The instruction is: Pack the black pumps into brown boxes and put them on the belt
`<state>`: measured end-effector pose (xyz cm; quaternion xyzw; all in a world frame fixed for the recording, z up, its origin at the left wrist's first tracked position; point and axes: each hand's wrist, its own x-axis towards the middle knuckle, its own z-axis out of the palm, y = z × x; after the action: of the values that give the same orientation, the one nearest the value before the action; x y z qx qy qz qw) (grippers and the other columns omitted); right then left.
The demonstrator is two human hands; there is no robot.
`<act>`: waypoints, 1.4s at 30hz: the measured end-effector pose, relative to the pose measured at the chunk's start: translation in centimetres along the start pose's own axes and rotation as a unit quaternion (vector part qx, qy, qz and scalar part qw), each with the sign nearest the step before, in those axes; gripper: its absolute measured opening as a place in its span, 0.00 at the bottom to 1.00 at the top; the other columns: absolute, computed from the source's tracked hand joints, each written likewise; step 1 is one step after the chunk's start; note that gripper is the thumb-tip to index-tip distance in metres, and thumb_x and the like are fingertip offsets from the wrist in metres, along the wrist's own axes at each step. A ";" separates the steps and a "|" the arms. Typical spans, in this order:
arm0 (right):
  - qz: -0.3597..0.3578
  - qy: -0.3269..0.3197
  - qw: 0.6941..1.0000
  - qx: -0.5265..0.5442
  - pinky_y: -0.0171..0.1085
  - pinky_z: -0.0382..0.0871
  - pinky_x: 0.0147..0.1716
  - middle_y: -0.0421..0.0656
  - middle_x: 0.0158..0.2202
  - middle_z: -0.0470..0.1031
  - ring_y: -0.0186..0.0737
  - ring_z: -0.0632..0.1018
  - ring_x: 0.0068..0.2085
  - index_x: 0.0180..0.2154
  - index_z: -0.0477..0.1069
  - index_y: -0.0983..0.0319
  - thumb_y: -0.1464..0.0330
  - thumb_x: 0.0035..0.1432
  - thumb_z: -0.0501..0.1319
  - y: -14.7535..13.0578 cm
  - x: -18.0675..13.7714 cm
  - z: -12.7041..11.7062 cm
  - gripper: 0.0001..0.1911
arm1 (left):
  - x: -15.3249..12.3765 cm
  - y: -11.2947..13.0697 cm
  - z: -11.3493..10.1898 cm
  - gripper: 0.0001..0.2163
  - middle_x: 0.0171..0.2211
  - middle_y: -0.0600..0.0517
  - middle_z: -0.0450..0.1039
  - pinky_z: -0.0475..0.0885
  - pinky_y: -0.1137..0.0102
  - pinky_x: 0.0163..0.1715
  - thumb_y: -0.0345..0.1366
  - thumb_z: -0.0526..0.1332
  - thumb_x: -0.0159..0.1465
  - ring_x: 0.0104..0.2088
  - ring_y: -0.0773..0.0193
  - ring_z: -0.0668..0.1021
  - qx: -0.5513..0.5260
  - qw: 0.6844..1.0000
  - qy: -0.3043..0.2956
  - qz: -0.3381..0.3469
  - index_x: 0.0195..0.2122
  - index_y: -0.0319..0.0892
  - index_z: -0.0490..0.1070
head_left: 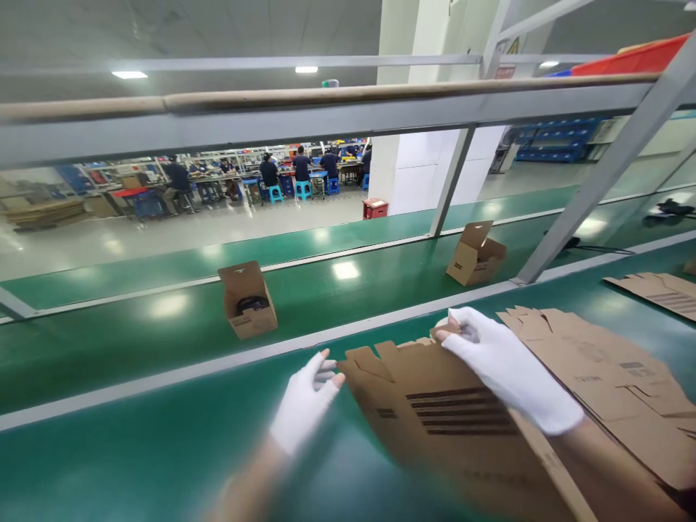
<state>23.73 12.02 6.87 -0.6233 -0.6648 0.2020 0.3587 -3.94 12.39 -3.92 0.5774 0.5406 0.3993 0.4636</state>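
My right hand (497, 362), in a white glove with bare fingertips, pinches the far edge of a flat brown cardboard box blank (457, 406). Dark printed stripes run across the blank, which is tilted up off the green work surface. My left hand (307, 399), gloved the same way, is beside the blank's left corner with thumb and fingers apart. Whether its thumb touches the corner I cannot tell. To the right of my right hand lies a pile of more flat box blanks (603, 370).
An open carton (250, 312) with a dark item inside stands on the green conveyor belt (348, 290). Another open carton (473, 261) stands further right. Metal posts (603, 167) and a crossbar rise ahead. More blanks (663, 293) lie far right. Several people sit working in the background.
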 end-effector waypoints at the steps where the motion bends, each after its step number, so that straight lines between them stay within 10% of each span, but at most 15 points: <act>1: -0.014 -0.002 0.999 0.031 0.36 0.66 0.31 0.40 0.29 0.71 0.39 0.72 0.31 0.30 0.63 0.60 0.55 0.56 0.56 -0.9 -1.1 0.6 0.15 | -0.3 0.6 0.2 0.32 0.48 0.40 0.72 0.71 0.60 0.48 0.50 0.61 0.57 0.45 0.53 0.76 -0.001 1.000 0.014 0.000 0.57 0.36 0.59; 9: -0.218 0.115 0.944 0.220 0.37 0.74 0.37 0.44 0.47 0.70 0.40 0.76 0.43 0.39 0.63 0.56 0.71 0.59 0.56 -5.5 -8.4 7.7 0.06 | -2.4 2.6 -4.7 0.22 0.45 0.46 0.75 0.71 0.65 0.47 0.49 0.64 0.55 0.46 0.54 0.77 -0.069 0.992 0.100 0.036 0.45 0.40 0.69; 15: -0.374 0.233 0.885 0.151 0.44 0.72 0.43 0.41 0.45 0.68 0.44 0.72 0.48 0.39 0.66 0.54 0.84 0.51 0.55 -6.7 -9.6 10.4 0.21 | -5.3 2.1 -7.9 0.27 0.44 0.41 0.75 0.71 0.64 0.45 0.51 0.58 0.58 0.45 0.51 0.76 0.027 0.995 0.090 0.034 0.51 0.34 0.64; 20: -0.476 0.231 0.849 -0.012 0.43 0.69 0.42 0.44 0.40 0.70 0.41 0.71 0.43 0.40 0.67 0.61 0.84 0.51 0.56 -5.6 -8.2 12.0 0.17 | -8.0 1.9 -8.3 0.31 0.47 0.43 0.74 0.70 0.62 0.48 0.53 0.54 0.59 0.46 0.51 0.76 0.019 0.995 -0.059 0.072 0.57 0.36 0.60; 25: -0.439 0.007 0.886 -0.150 0.49 0.65 0.42 0.43 0.29 0.68 0.41 0.70 0.32 0.35 0.67 0.63 0.67 0.56 0.56 -4.9 -9.1 12.8 0.06 | -9.3 0.7 -7.2 0.28 0.41 0.44 0.77 0.69 0.59 0.48 0.52 0.52 0.61 0.42 0.51 0.77 0.070 0.996 -0.056 0.029 0.55 0.34 0.64; 29: -0.453 -0.223 0.831 -0.235 0.53 0.60 0.50 0.42 0.26 0.69 0.42 0.71 0.28 0.33 0.69 0.63 0.56 0.52 0.59 -4.7 -10.5 12.5 0.16 | -10.6 -1.0 -6.1 0.32 0.51 0.39 0.71 0.68 0.59 0.51 0.54 0.51 0.61 0.50 0.50 0.74 0.054 0.999 -0.003 -0.004 0.59 0.33 0.58; 32: -0.410 -0.354 0.803 -0.248 0.46 0.67 0.37 0.45 0.24 0.70 0.43 0.71 0.25 0.29 0.69 0.63 0.55 0.50 0.60 -4.9 -10.6 12.6 0.16 | -12.5 -2.2 -5.4 0.36 0.61 0.42 0.57 0.58 0.58 0.60 0.60 0.49 0.59 0.60 0.49 0.63 0.053 0.995 0.012 0.087 0.62 0.40 0.53; 37: -0.366 -0.448 0.799 -0.165 0.38 0.62 0.25 0.42 0.22 0.71 0.42 0.71 0.24 0.27 0.69 0.60 0.54 0.50 0.60 -5.3 -10.0 13.0 0.15 | -14.8 -3.2 -4.2 0.40 0.61 0.42 0.57 0.52 0.57 0.61 0.65 0.46 0.56 0.61 0.47 0.61 0.034 0.981 0.000 0.189 0.62 0.42 0.55; 42: -0.386 -0.428 0.812 -0.096 0.39 0.66 0.30 0.41 0.22 0.72 0.42 0.73 0.26 0.29 0.71 0.59 0.56 0.53 0.59 -4.5 -11.1 13.4 0.13 | -14.6 -2.4 -3.3 0.35 0.35 0.43 0.78 0.66 0.61 0.44 0.62 0.43 0.59 0.36 0.54 0.76 0.028 0.971 -0.037 0.234 0.55 0.41 0.65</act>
<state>10.52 2.93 -1.22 -0.1971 -0.9530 0.2285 0.0251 -9.12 -1.86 -4.78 0.7149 0.3838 0.4603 0.3603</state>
